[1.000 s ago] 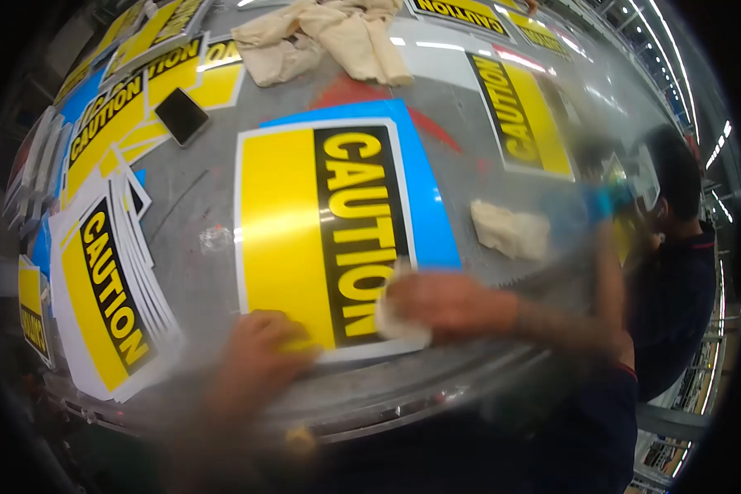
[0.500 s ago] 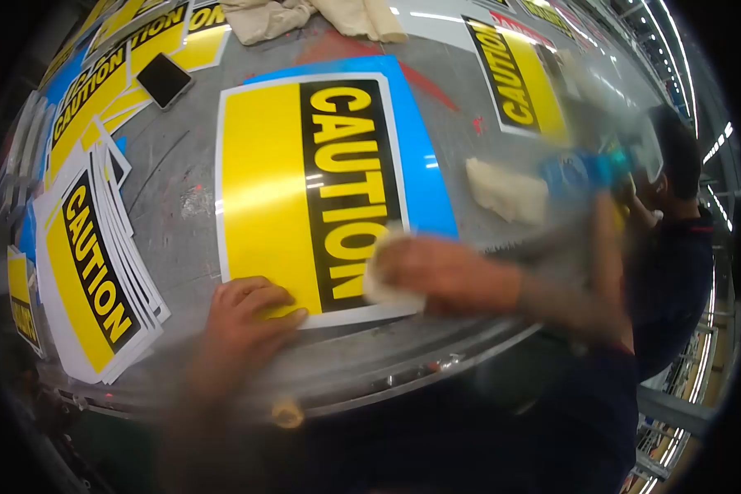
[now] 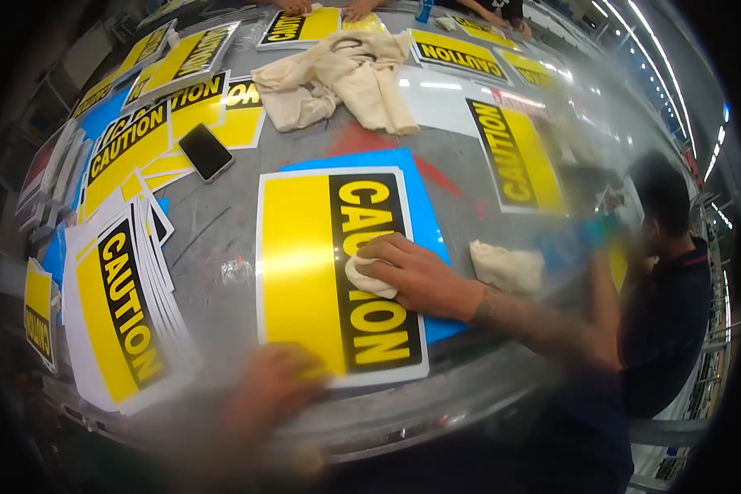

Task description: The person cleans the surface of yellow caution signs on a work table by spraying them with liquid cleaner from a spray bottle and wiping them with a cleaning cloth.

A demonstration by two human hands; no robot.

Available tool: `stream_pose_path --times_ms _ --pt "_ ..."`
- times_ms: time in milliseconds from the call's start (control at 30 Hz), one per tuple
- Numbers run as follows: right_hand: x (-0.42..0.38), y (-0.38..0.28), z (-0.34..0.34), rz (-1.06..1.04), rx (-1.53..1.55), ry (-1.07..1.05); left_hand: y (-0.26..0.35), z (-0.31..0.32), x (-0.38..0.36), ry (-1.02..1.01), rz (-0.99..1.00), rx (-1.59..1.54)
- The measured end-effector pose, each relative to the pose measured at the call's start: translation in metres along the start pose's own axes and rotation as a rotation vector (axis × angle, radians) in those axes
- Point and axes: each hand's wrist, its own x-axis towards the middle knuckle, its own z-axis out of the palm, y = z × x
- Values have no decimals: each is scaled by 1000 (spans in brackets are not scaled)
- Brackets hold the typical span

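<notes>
A yellow and black CAUTION sign (image 3: 299,272) with a white border lies on the grey table in front of me, over a blue sheet (image 3: 432,214) that shows along its top and right edges. My right hand (image 3: 412,276) is closed round a folded cream cloth (image 3: 369,277) and presses it on the black band, partly covering the lettering. At the sign's lower left corner rests my left hand (image 3: 284,375), blurred, its fingers laid on the edge with nothing visible in them.
Fanned CAUTION signs (image 3: 123,305) lie at left, near a dark phone (image 3: 206,152). Crumpled cream cloths (image 3: 337,78) sit behind the sign, another folded cloth (image 3: 506,267) at right. A co-worker (image 3: 667,288) stands at right; other people's hands (image 3: 358,10) show at the far edge.
My right hand has moved the cloth up the black band from the sign's lower right. The view has tilted up, showing more of the table's far side. My left hand stays at the lower left corner.
</notes>
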Motion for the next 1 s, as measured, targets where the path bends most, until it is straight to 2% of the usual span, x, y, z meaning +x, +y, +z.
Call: stream_pose_path --times_ms 33,67,133,233,333,367,467,567,600,667,767,867,933,1000 --pt "1 14 -3 134 107 11 -1 1 0 -15 10 -5" --pt "6 35 -8 258 35 71 -1 1 0 -26 14 -7" --pt "19 93 -11 331 -185 281 -3 -2 0 -47 29 -4" --pt "28 93 -5 377 -220 271 -7 0 -4 -55 21 -39" --pt "24 62 -8 171 -137 215 -8 -7 1 -58 32 -40" --pt "17 87 -3 175 -156 295 -8 -7 0 -68 37 -38" --pt "25 145 -30 398 -324 163 -8 -4 -2 -86 33 -79" --pt "38 116 -30 290 -258 186 -6 -4 -3 -61 33 -57" --pt "42 108 -38 270 -280 290 -6 -3 -6 -64 29 -61" --pt "44 109 -51 383 -315 457 -9 -3 -2 -58 39 -63" --pt "43 100 -71 397 -353 542 -12 -5 1 -84 56 -61" --pt "39 84 -56 348 -158 325 -11 -4 0 -94 29 -94" --pt "30 69 -15 147 -32 18 -14 -2 0 -81 39 -111" --pt "34 73 -7 228 19 37 -16 -4 1 -99 45 -122"
